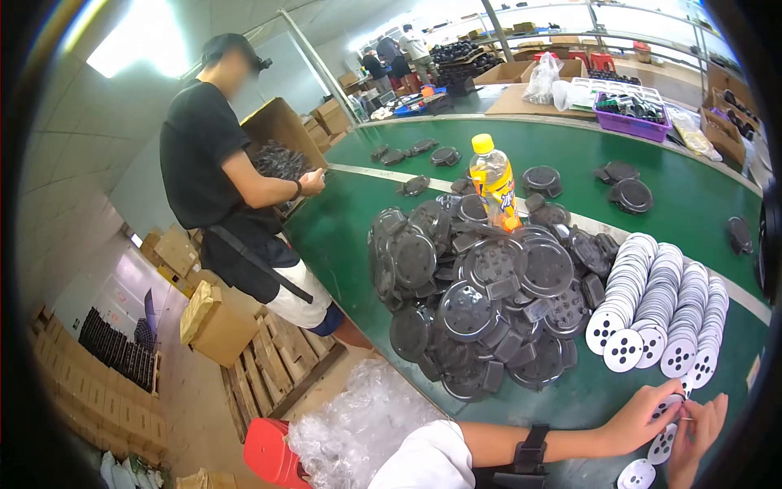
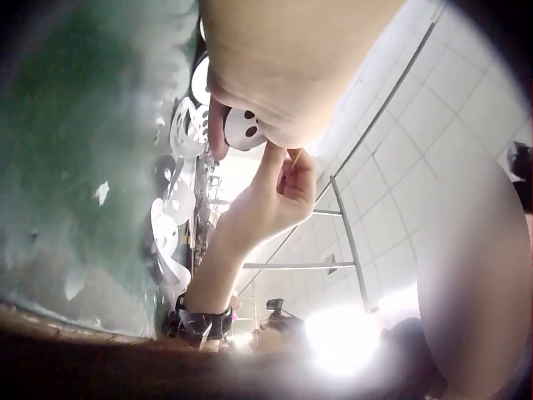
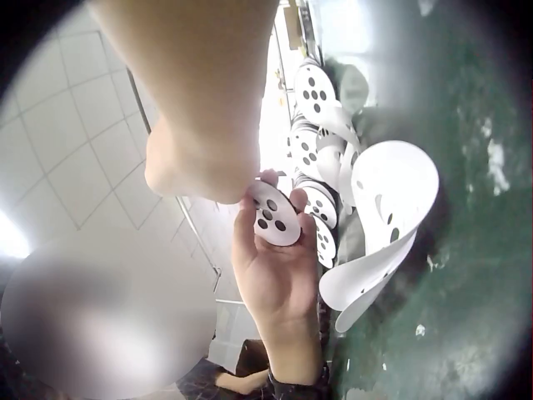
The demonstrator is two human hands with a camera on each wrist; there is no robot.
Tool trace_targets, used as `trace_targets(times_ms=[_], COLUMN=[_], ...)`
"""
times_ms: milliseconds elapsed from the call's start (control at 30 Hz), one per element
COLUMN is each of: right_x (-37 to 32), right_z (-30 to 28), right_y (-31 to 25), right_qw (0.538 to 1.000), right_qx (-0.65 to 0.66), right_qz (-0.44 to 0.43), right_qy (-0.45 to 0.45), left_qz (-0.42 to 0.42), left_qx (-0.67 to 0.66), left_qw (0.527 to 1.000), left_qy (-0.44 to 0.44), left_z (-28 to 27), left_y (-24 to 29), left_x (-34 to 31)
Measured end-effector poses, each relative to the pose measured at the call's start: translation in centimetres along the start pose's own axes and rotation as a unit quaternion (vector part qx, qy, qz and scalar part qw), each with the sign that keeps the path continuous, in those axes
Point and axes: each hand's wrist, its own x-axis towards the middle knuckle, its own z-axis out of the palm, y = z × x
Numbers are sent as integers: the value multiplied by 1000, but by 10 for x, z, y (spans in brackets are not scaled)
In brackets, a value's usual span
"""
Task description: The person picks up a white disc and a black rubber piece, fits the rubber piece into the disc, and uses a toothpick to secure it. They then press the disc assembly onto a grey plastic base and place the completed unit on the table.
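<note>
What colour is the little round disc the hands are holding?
White, dotted with dark round holes; the right wrist view shows the disc best.

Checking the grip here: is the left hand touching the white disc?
Touching. The right wrist view shows the left hand pinching the white disc with its fingers.

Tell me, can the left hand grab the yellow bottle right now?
Probably not easily. The left hand is pinching a white disc, and the heap of black lids lies between it and the yellow bottle.
</note>
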Motion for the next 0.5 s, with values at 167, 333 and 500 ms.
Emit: trace_targets(times_ms=[167, 333, 500], right_x=[9, 13, 14], right_z=[-5, -1, 3], right_y=[-8, -13, -13], right_qw=[999, 999, 999], right_qx=[24, -22, 9], right_qz=[8, -36, -39], right_qy=[-34, -4, -12], left_qz=[-11, -17, 26], left_qx=[60, 59, 47], left_qw=[998, 998, 998], left_qy=[-25, -29, -20], left_z=[-4, -2, 0], left_y=[13, 11, 7], left_x=[1, -1, -2])
